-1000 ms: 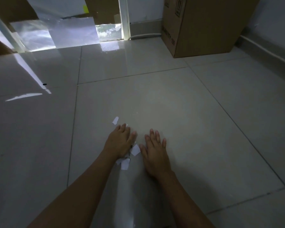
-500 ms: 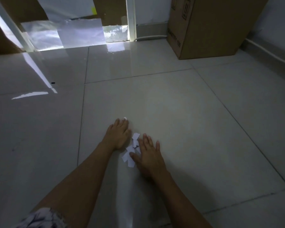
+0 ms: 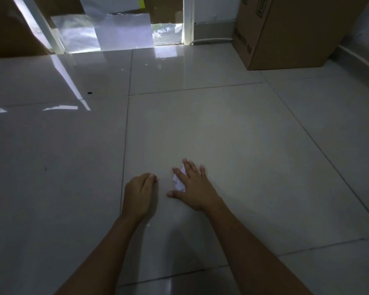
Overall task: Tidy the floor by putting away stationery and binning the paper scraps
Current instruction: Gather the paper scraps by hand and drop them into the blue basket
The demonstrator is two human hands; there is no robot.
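Note:
Small white paper scraps [image 3: 178,181] lie bunched on the pale floor tile, partly covered by my right hand [image 3: 193,186]. That hand lies flat with its fingers spread, pressing on the scraps. My left hand [image 3: 139,192] rests on the floor a short way to the left of the scraps, apart from them. Its fingers are curled under, and whatever may be beneath them is hidden. No stationery shows in view.
A large cardboard box [image 3: 290,30] stands at the back right against the wall. A glass door with a white frame [image 3: 188,20] and taped sheets runs along the back. A tiny dark speck [image 3: 90,93] lies on the glossy tiles [image 3: 232,135] at the left.
The scraps have gathered from between my hands to under my right hand, which has spread flat over them. My left hand has drawn back and curled; the loose scrap at its fingertips is gone from sight.

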